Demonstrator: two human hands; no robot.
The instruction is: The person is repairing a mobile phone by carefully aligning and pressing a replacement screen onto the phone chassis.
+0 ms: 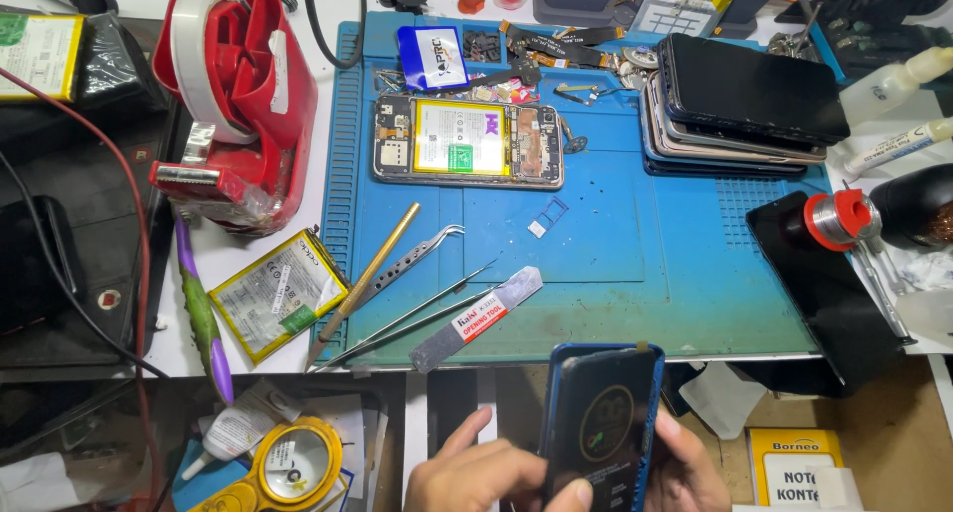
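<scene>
I gripped the blue-cased smartphone [603, 428] upright between my left hand [481, 472] and right hand [690, 467], near the blue repair mat's [615, 244] near edge, screen toward me for reading its dial.

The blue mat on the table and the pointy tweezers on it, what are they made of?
The blue mat looks like soft rubber or silicone: matte, with moulded ridges and little trays along its edges. The tweezers look like bare steel: thin, grey and shiny, with a curved tip. The phone held in the left hand and right hand shows a glossy front, probably glass.
</scene>
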